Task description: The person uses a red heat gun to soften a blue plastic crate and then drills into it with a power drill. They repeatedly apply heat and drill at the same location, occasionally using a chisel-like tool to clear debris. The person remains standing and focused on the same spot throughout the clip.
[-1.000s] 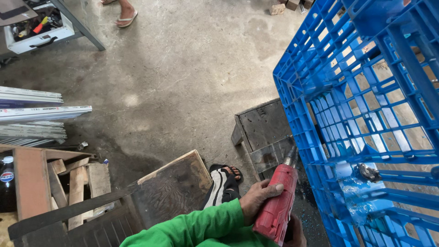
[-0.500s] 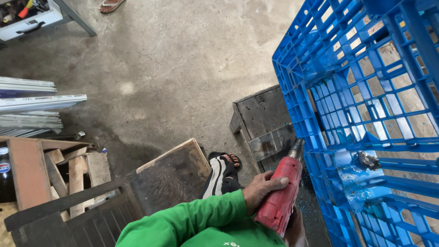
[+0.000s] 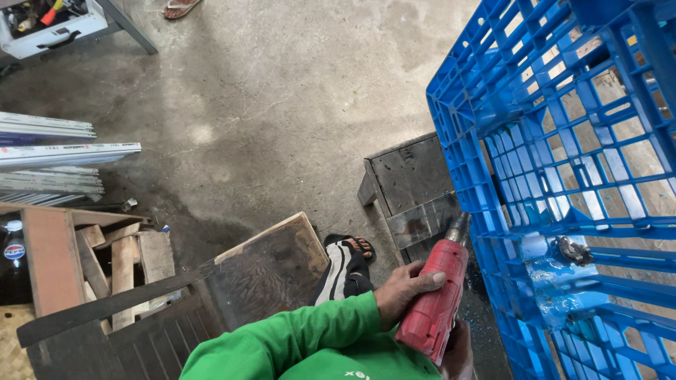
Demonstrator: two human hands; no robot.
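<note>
Head view: left hand point(image 3: 407, 290) wrapping around red heat gun point(image 3: 435, 299).
Right hand point(image 3: 459, 352): gripping it beneath, mostly hidden.
Nozzle: pointing at blue plastic pallet point(image 3: 563, 176), just beside.

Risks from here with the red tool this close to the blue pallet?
1. The red heat gun points its nozzle at the edge of the blue plastic pallet; the plastic there already looks melted and could warp further.
2. The sandalled foot sits just below the nozzle, among blue flakes; hot drips might land on it.
3. The left hand grips near the barrel; the right hand is mostly hidden under the tool.
</note>
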